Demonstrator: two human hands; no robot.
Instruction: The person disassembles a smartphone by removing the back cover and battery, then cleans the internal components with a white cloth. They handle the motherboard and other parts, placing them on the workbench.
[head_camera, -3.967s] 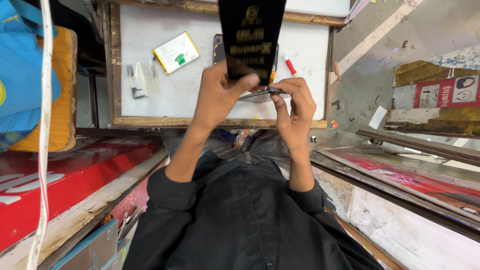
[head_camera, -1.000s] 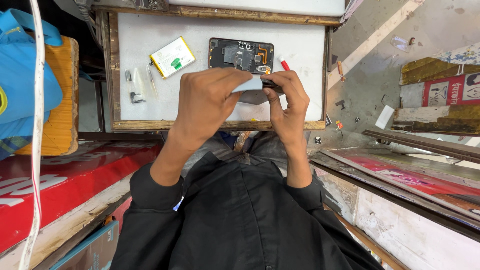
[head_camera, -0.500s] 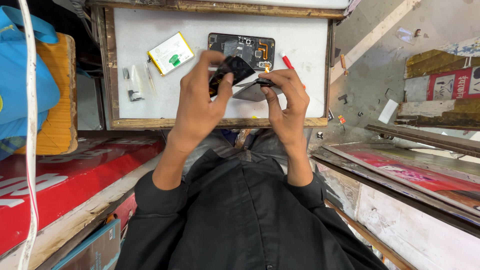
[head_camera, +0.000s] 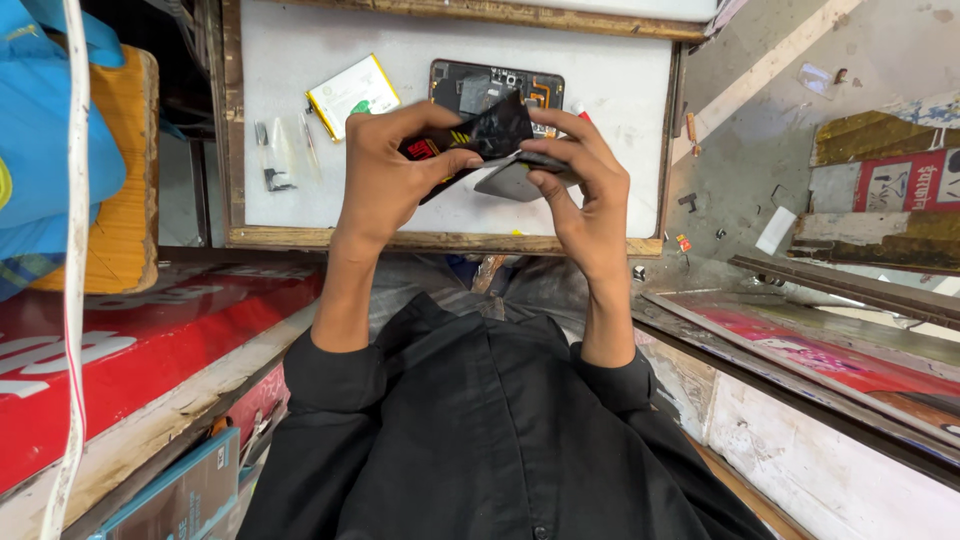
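Observation:
My left hand (head_camera: 385, 170) grips a black packet with red and yellow marks (head_camera: 470, 135), bent and tilted between thumb and fingers. My right hand (head_camera: 585, 190) pinches a flat grey piece (head_camera: 508, 182) that sticks out just under the packet. Both hands hover above a white work board with a wooden frame (head_camera: 440, 240). Behind the packet lies an opened phone body (head_camera: 497, 88) with its insides showing, partly hidden by it.
On the board lie a white battery with a yellow edge (head_camera: 352, 95) and small tools (head_camera: 275, 155). A red sign panel (head_camera: 150, 340) lies at the left, blue cloth (head_camera: 50, 130) on a wooden block beyond it. Stacked boards (head_camera: 850, 370) sit at the right.
Four seconds ago I held the black packet upright. It has since come down over the board, and my left hand now bends it away from the grey piece in my right hand.

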